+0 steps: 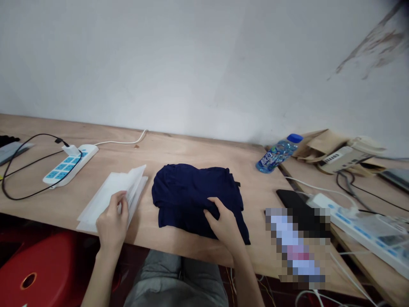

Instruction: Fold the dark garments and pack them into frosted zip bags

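Note:
A folded dark blue cloth [194, 194] lies on the wooden table in the middle. To its left are thin white sheets or bags [108, 194], with one layer raised at the right side. My left hand [113, 217] pinches the near right part of the white sheets between thumb and fingers. On the right part of the blue cloth rests my right hand [223, 221], its thumb and fingers apart.
A power strip [72, 166] with a black cable is at the left. Toward the right are a bottle [277, 154], a paper bag [322, 143], a cup [348, 155], a black phone [297, 207], a blurred-out object and another power strip [361, 230]. A red stool [47, 268] stands lower left.

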`<state>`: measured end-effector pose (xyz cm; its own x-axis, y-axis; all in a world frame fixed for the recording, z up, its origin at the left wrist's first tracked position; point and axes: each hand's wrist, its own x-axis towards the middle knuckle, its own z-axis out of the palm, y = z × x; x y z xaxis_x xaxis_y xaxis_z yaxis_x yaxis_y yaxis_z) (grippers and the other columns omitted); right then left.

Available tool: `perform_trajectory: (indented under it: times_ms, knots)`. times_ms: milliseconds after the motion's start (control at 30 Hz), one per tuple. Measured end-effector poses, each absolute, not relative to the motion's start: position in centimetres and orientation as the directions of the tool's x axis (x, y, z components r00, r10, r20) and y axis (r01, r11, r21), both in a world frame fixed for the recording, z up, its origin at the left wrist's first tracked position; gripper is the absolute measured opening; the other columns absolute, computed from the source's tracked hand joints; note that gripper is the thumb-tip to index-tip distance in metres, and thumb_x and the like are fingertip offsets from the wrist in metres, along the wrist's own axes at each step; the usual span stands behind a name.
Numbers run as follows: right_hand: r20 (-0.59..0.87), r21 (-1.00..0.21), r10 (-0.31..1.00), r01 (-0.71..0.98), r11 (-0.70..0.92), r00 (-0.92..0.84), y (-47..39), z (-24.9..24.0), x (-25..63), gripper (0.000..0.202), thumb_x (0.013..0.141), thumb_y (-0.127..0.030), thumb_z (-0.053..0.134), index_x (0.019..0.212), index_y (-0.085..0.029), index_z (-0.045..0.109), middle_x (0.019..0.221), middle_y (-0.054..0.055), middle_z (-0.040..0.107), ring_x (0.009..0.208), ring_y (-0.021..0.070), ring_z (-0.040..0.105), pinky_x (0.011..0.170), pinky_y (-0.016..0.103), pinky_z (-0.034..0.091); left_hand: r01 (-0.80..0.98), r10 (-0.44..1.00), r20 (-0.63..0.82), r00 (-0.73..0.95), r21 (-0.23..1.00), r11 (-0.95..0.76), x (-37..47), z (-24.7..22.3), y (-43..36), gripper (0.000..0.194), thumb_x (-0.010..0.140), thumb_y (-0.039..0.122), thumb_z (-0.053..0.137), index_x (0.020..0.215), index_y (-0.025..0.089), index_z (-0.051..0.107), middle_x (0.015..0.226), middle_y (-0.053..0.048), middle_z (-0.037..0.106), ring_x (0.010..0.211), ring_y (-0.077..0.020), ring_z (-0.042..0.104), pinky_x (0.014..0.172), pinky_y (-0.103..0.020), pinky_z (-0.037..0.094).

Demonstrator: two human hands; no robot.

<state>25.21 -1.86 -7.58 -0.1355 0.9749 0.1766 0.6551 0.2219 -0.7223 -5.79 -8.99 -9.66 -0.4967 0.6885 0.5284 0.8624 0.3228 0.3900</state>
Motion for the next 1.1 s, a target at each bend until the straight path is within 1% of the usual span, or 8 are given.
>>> perform_trajectory:
  times_ms: [133,300,400,467,600,800,933,1100]
  knots:
    - [0.205,-0.8,0.973,0.556,0.228,-0.104,-2.4,-7.2,26.7,0.03,0.081,-0.033,0.055,0.108,-0.02,0.062,0.102,0.008,0.071,0.098,0.0263,0.066,0.087,0.039,0.051,0.915,0.74,0.618,-0.265,0.404,-0.01,-3.4,-8.8,-6.8,0.025,0.094,0.022,0.046,0.108,0.021,0.066,0.11,-0.007,0.072,0.097,-0.0217,0.069,0.086,-0.034,0.051]
    - [0.163,-0.848,0.986,0.506,0.157,-0.033,-3.6,-6.8,28.9,0.033,0.081,-0.038,0.059,0.111,-0.023,0.062,0.111,0.006,0.069,0.107,0.0269,0.063,0.094,0.042,0.049,0.837,0.81,0.584,0.047,0.42,-0.351,0.5,-8.6,-2.8,0.039,0.094,0.014,0.042,0.129,0.023,0.057,0.127,-0.007,0.065,0.116,-0.0198,0.062,0.1,-0.039,0.05]
    - [0.101,-0.884,0.994,0.456,0.107,-0.038,-4.1,-6.6,30.1,0.036,0.083,-0.038,0.059,0.116,-0.024,0.061,0.119,0.005,0.067,0.113,0.026,0.06,0.098,0.042,0.047,0.791,0.816,0.543,0.198,0.403,-0.46,2.8,-8.7,-1.4,0.055,0.091,0.008,0.041,0.143,0.024,0.042,0.143,-0.007,0.052,0.13,-0.021,0.051,0.105,-0.043,0.047]
    - [0.064,-0.902,0.996,0.422,0.087,-0.067,-4.3,-6.4,30.6,0.036,0.084,-0.037,0.059,0.118,-0.025,0.062,0.121,0.005,0.067,0.116,0.0253,0.059,0.1,0.041,0.046,0.776,0.807,0.532,0.254,0.386,-0.499,4.0,-9.0,-1.0,0.065,0.087,0.005,0.042,0.148,0.025,0.033,0.148,-0.007,0.046,0.135,-0.0226,0.045,0.107,-0.047,0.045]
    - [0.021,-0.915,0.995,0.399,0.059,-0.099,-4.4,-5.7,30.4,0.036,0.08,-0.033,0.062,0.115,-0.025,0.065,0.115,0.004,0.07,0.111,0.0258,0.062,0.099,0.041,0.048,0.758,0.807,0.516,0.286,0.394,-0.52,5.6,-9.6,-1.3,0.075,0.082,0.001,0.043,0.15,0.026,0.027,0.152,-0.006,0.04,0.138,-0.0231,0.04,0.109,-0.048,0.042]
    - [-0.019,-0.915,1.0,0.403,-0.015,-0.006,-3.8,-5.7,28.6,0.036,0.076,-0.034,0.062,0.108,-0.019,0.071,0.104,0.007,0.074,0.1,0.0275,0.067,0.089,0.04,0.053,0.707,0.809,0.465,0.361,0.429,-0.562,7.0,-10.3,-2.2,0.094,0.069,-0.007,0.04,0.154,0.022,0.014,0.158,-0.007,0.027,0.144,-0.022,0.029,0.114,-0.047,0.035]
    - [-0.004,-0.898,1.0,0.44,-0.004,0.003,-3.7,-6.3,27.7,0.033,0.074,-0.033,0.062,0.1,-0.017,0.073,0.093,0.007,0.075,0.09,0.0264,0.069,0.082,0.036,0.053,0.719,0.814,0.461,0.354,0.422,-0.552,7.6,-10.3,-2.8,0.096,0.066,-0.007,0.038,0.154,0.022,0.013,0.159,-0.007,0.025,0.145,-0.0224,0.027,0.114,-0.046,0.034]
    - [0.067,-0.793,0.973,0.604,-0.083,0.222,-3.9,-6.7,26.1,0.03,0.077,-0.034,0.056,0.093,-0.017,0.076,0.081,0.009,0.075,0.077,0.0265,0.069,0.067,0.033,0.052,0.786,0.82,0.471,0.324,0.349,-0.511,9.2,-10.1,-4.3,0.093,0.068,-0.007,0.035,0.154,0.02,0.011,0.158,-0.008,0.028,0.145,-0.0232,0.026,0.113,-0.046,0.035]
